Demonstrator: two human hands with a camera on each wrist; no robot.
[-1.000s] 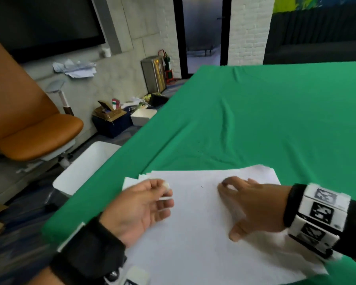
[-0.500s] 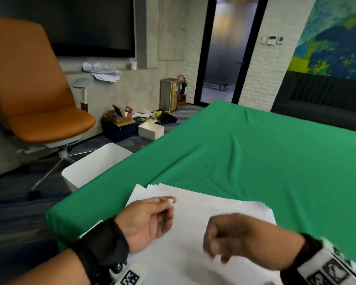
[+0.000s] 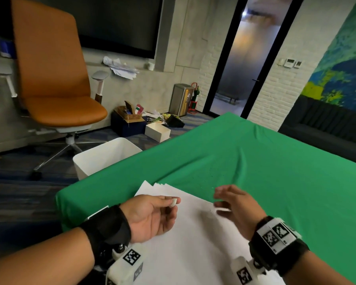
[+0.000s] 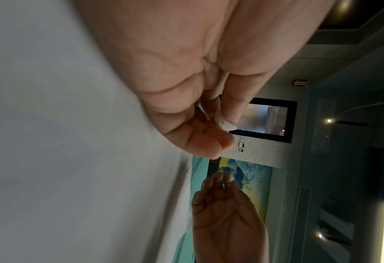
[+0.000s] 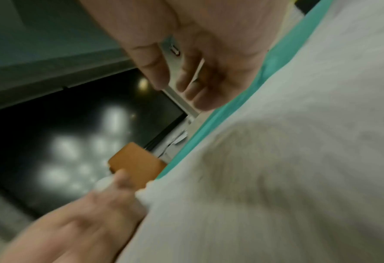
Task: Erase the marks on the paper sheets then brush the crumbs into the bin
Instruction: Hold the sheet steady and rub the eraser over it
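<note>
Two hands over the paper sheets point(image 3: 185, 233) on the green surface point(image 3: 275, 171). Left hand point(image 3: 150, 217) pinches a small white eraser point(image 3: 174, 202) at its fingertips; right hand point(image 3: 234, 204) hovers beside it, fingers loose, holding nothing. White bin point(image 3: 103, 155) sits on the floor beyond the left hand.

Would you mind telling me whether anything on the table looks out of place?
The paper sheets are fanned unevenly at their far corner, and small specks, probably crumbs, lie scattered on the green cloth beyond them.

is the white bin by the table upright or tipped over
Upright. The white bin stands on the floor beside the green table, open top facing up.
</note>
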